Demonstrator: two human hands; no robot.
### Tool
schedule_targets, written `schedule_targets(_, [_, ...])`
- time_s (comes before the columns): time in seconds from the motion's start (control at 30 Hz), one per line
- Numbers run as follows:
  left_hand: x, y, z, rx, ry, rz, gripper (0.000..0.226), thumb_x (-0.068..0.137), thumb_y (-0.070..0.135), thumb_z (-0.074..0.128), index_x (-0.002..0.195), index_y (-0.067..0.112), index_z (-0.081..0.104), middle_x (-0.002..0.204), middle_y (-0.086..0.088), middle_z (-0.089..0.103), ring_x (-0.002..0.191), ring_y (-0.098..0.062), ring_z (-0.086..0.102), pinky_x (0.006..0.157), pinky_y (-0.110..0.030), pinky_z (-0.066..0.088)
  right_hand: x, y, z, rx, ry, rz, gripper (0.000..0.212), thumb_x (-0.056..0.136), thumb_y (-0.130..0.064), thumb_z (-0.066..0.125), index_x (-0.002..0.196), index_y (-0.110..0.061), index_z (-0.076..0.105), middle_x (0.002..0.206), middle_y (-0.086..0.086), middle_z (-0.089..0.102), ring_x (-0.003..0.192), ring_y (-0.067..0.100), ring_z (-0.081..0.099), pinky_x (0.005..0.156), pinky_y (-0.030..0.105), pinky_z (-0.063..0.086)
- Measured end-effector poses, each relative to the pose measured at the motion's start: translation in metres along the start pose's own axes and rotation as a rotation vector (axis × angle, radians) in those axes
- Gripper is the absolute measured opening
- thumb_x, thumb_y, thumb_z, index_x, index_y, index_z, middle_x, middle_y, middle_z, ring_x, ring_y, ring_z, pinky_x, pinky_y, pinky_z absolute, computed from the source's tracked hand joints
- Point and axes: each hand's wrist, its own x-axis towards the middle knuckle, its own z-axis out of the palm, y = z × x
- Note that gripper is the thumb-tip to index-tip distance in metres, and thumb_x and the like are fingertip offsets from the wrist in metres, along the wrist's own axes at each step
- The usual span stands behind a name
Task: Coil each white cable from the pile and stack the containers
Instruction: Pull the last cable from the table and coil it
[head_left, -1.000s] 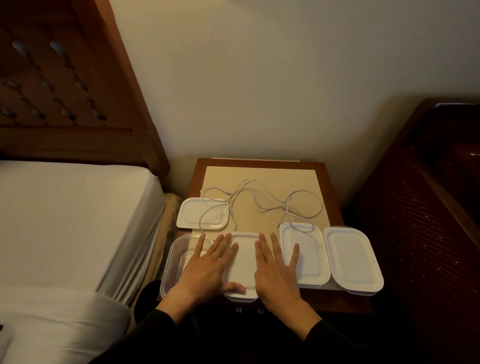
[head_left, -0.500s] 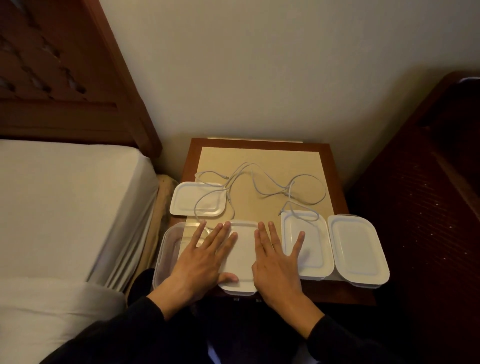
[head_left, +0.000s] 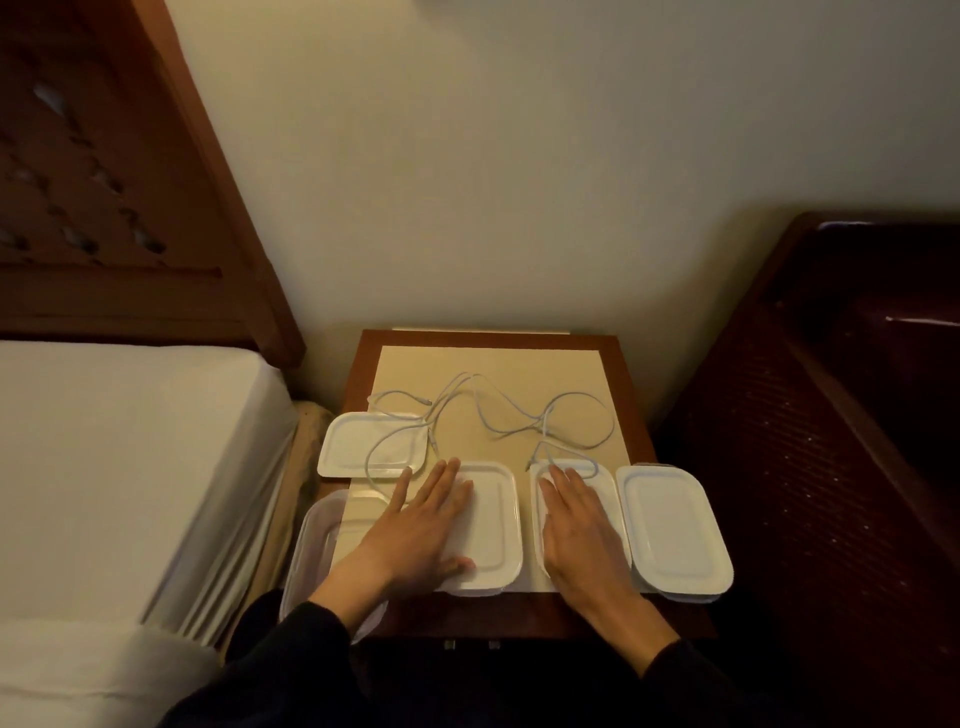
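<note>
White cables (head_left: 488, 415), white lids (head_left: 670, 525)

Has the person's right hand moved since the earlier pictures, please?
Yes. The right hand has shifted right, off the middle lid and onto the neighbouring lid beside it.

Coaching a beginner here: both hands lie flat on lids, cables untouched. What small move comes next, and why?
Probably lift the right hand forward to the white cables, which lie loose and uncoiled just past its fingertips; one end rests by the lid under it.
</note>
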Motion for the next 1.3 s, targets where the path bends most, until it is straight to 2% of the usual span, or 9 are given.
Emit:
schedule_targets(0.47, [0.023, 0.023, 0.001, -0.125, -0.032, 0.035, 0.093, 0.091, 0.067, 0.036, 0.153, 0.017, -0.011, 0.153, -0.002, -0.031, 0.143, -0.019, -0.027, 0.118, -0.044, -0.014, 0.002, 0.026, -0.003, -0.046, -0.093, -0.021, 0.053, 0.105, -0.021, 0.022, 0.156, -0.015, 0.007, 0.164, 0.003, -0.010, 0.150, 0.019, -0.015, 0.114, 0.031, -0.014])
schedule_targets(0.57, [0.011, 0.022, 0.001, -0.217, 0.135, -0.022, 0.091, 0.087, 0.075, 0.035, 0.154, 0.025, 0.001, 0.156, 0.005, -0.024, 0.146, -0.014, -0.020, 0.121, -0.045, -0.005, 0.001, 0.028, -0.002, -0.024, -0.095, -0.017, 0.053, 0.105, -0.022, 0.022, 0.156, -0.015, 0.009, 0.164, 0.001, -0.009, 0.150, 0.018, -0.013, 0.116, 0.031, -0.011])
schedule_targets(0.63, [-0.004, 0.020, 0.003, -0.324, 0.380, -0.158, 0.080, 0.086, 0.073, 0.042, 0.151, 0.031, 0.023, 0.161, 0.006, 0.001, 0.149, -0.015, 0.001, 0.121, -0.042, 0.010, -0.002, 0.027, 0.001, 0.005, -0.006, -0.045, 0.053, 0.103, -0.021, 0.024, 0.156, -0.015, 0.016, 0.164, -0.001, -0.004, 0.151, 0.019, -0.006, 0.118, 0.031, -0.008])
schedule_targets(0.73, [-0.034, -0.001, 0.010, -0.393, 0.694, -0.473, 0.049, 0.085, 0.045, 0.063, 0.128, 0.022, 0.057, 0.144, -0.002, 0.048, 0.128, -0.022, 0.046, 0.099, -0.038, 0.043, -0.006, 0.007, 0.006, 0.096, 0.038, -0.102, 0.057, 0.099, -0.035, 0.018, 0.154, -0.019, 0.024, 0.162, -0.006, 0.004, 0.151, 0.013, -0.001, 0.119, 0.027, -0.008])
schedule_targets(0.9, [-0.076, -0.041, 0.031, -0.318, 0.535, -0.821, 0.039, 0.085, 0.042, 0.059, 0.118, 0.023, 0.056, 0.121, -0.005, 0.057, 0.105, -0.025, 0.054, 0.076, -0.037, 0.047, -0.006, -0.032, 0.020, 0.022, -0.099, -0.182, 0.070, 0.091, -0.053, 0.005, 0.155, -0.028, 0.015, 0.161, -0.010, -0.008, 0.148, 0.012, -0.016, 0.115, 0.036, -0.017])
schedule_targets(1.03, [-0.082, -0.045, 0.039, -0.375, 0.500, -0.839, 0.029, 0.094, 0.036, 0.049, 0.114, 0.018, 0.058, 0.102, -0.006, 0.067, 0.088, -0.025, 0.064, 0.062, -0.030, 0.039, -0.003, -0.041, 0.028, -0.034, -0.151, -0.172, 0.069, 0.091, -0.053, 0.005, 0.155, -0.029, 0.016, 0.164, -0.007, -0.001, 0.151, 0.018, -0.007, 0.113, 0.042, -0.016])
schedule_targets(1.13, [-0.074, -0.044, 0.044, -0.432, 0.516, -0.803, 0.020, 0.096, 0.024, 0.044, 0.104, 0.015, 0.060, 0.089, -0.007, 0.070, 0.079, -0.028, 0.066, 0.060, -0.033, 0.047, -0.003, -0.042, 0.023, -0.030, -0.166, -0.187, 0.071, 0.090, -0.053, 0.005, 0.155, -0.028, 0.018, 0.165, -0.007, 0.002, 0.151, 0.017, -0.007, 0.113, 0.043, -0.016])
schedule_targets(1.2, [-0.065, -0.043, 0.046, -0.470, 0.527, -0.759, 0.018, 0.093, 0.019, 0.044, 0.101, 0.016, 0.060, 0.086, -0.007, 0.070, 0.077, -0.029, 0.064, 0.061, -0.035, 0.049, 0.000, -0.040, 0.018, 0.039, -0.138, -0.199, 0.066, 0.093, -0.050, 0.012, 0.151, -0.025, 0.031, 0.164, -0.005, 0.012, 0.151, 0.017, 0.003, 0.119, 0.043, -0.008])
schedule_targets(1.3, [-0.052, -0.040, 0.040, -0.487, 0.517, -0.751, 0.017, 0.090, 0.015, 0.044, 0.098, 0.015, 0.060, 0.083, -0.007, 0.067, 0.076, -0.030, 0.063, 0.059, -0.032, 0.040, 0.008, -0.028, 0.007, 0.174, 0.184, -0.183, 0.040, 0.094, -0.029, 0.045, 0.130, -0.018, 0.060, 0.143, 0.004, 0.051, 0.135, 0.024, 0.043, 0.113, 0.047, 0.035])
